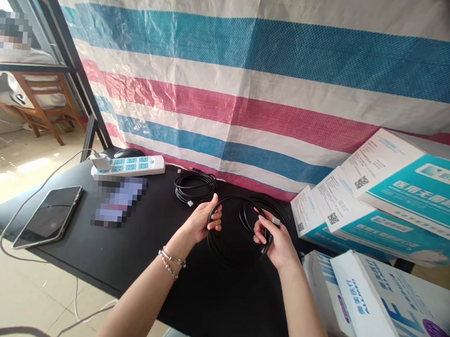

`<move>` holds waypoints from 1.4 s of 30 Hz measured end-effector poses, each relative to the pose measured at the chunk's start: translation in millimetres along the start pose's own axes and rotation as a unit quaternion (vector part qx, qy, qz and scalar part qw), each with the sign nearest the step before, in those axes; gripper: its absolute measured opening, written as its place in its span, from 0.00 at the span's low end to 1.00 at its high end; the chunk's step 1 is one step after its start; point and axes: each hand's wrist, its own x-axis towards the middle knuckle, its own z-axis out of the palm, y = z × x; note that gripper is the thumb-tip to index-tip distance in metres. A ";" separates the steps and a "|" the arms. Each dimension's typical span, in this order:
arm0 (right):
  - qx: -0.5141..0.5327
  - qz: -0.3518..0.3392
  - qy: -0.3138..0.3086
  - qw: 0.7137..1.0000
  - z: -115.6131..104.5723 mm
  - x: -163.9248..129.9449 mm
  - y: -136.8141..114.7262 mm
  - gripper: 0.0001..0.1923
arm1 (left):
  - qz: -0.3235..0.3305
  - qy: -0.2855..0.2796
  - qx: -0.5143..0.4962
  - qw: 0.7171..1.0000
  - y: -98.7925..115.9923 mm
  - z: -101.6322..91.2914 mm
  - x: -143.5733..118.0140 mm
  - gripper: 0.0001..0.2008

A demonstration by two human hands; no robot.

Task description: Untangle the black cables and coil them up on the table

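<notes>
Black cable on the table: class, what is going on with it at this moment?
A person holds a loop of black cable over the black table with both bare hands. The left hand grips one side of the loop; the right hand pinches the other, near a plug end. Another coiled cable lies behind, beside a power strip. A tablet lies at left.

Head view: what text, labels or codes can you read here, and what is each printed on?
Teal box, stacked at the right: large white Chinese characters on its side, cut off at the frame edge and too soft to quote.
White panels of the stacked boxes: QR codes and fine print, too small to read.
Front white box: blue lettering, skewed and blurred, unreadable.
Power strip: no legible marking.
Blurred patch on the table: unreadable.
</notes>
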 end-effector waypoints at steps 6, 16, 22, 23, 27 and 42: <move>0.000 0.006 -0.008 1.000 2.3 -2.4 -2.8 0.18 | 0.019 0.036 -0.010 0.999 -1.2 2.5 0.1 0.22; 0.036 0.031 0.000 0.999 1.0 -0.9 -1.2 0.12 | 0.069 0.059 0.098 0.991 -5.5 4.5 1.6 0.17; 0.035 0.023 -0.002 0.999 0.4 0.7 -0.2 0.11 | 0.109 0.084 0.225 0.965 -7.4 8.8 0.1 0.15; 0.038 0.022 -0.001 0.999 0.2 1.0 0.0 0.11 | 0.110 0.090 0.236 0.961 -8.0 8.5 0.5 0.15; 0.043 0.025 -0.011 0.999 -1.3 1.9 0.7 0.12 | 0.124 0.121 0.268 0.948 -12.0 5.0 3.5 0.12; 0.028 0.010 -0.008 1.000 0.2 0.0 -0.5 0.12 | 0.193 0.126 0.261 0.937 -14.7 8.9 3.3 0.11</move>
